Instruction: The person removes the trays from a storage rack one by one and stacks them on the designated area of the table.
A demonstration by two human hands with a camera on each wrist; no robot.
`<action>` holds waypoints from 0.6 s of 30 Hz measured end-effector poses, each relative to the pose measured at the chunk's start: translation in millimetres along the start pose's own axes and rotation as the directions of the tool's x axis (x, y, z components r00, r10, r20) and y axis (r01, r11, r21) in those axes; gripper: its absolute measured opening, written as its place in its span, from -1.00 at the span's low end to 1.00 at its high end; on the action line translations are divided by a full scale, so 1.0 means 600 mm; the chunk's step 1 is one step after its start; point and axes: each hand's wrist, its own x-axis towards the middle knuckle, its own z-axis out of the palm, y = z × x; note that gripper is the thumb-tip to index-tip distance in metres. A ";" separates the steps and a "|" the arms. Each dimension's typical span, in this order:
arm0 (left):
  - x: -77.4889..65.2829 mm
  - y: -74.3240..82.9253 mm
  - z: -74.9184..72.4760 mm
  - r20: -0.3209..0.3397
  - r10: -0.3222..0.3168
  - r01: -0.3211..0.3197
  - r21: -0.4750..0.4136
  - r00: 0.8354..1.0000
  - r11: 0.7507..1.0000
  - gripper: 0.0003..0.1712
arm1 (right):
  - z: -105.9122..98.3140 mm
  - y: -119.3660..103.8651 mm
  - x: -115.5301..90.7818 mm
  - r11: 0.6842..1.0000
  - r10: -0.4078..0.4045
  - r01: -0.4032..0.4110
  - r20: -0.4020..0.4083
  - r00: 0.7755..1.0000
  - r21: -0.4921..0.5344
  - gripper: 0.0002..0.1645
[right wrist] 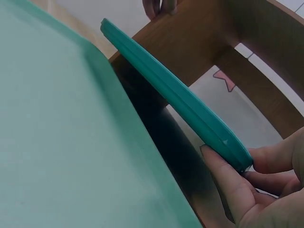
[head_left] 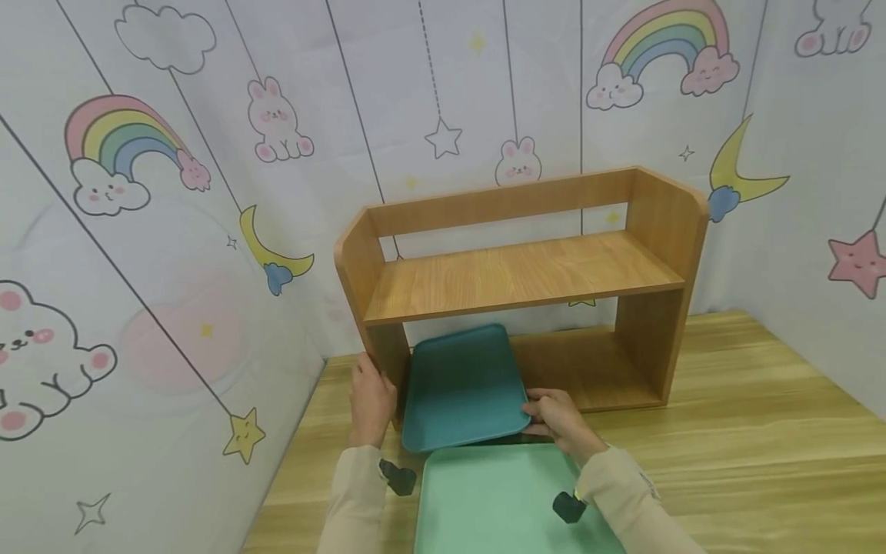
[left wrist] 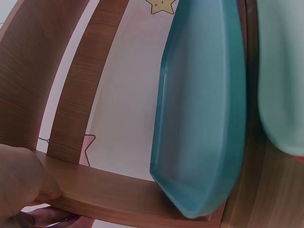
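Note:
A teal tray (head_left: 464, 388) is tilted inside the left part of the wooden shelf's lower level, its near edge sticking out in front. My right hand (head_left: 559, 419) pinches its near right corner, thumb on one face and fingers beneath, as the right wrist view shows at the tray's rim (right wrist: 190, 104). My left hand (head_left: 372, 400) grips the front edge of the shelf's left side panel (left wrist: 109, 190). A light green tray (head_left: 505, 500) lies on the table in front of the shelf, partly under my right forearm.
The two-level wooden shelf (head_left: 526, 269) stands at the back of the wood-grain table (head_left: 754, 431), close to the wall. Its right side panel (head_left: 651, 338) bounds the lower level. A patterned wall covering (head_left: 173, 308) rises along the left and the back.

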 end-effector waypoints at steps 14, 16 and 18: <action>0.001 -0.002 0.002 0.000 -0.005 0.005 0.005 1.000 1.000 -0.66 | -0.020 -0.006 -0.027 0.999 -0.040 0.040 0.017 0.999 0.013 -0.38; 0.002 -0.002 0.002 0.003 -0.009 0.009 0.005 1.000 1.000 -0.66 | -0.021 -0.007 -0.029 0.999 -0.040 0.040 0.012 0.999 0.013 -0.39; 0.002 -0.003 0.002 0.012 -0.012 0.012 0.004 1.000 1.000 -0.66 | -0.022 -0.007 -0.030 0.999 -0.042 0.042 0.007 0.999 0.016 -0.39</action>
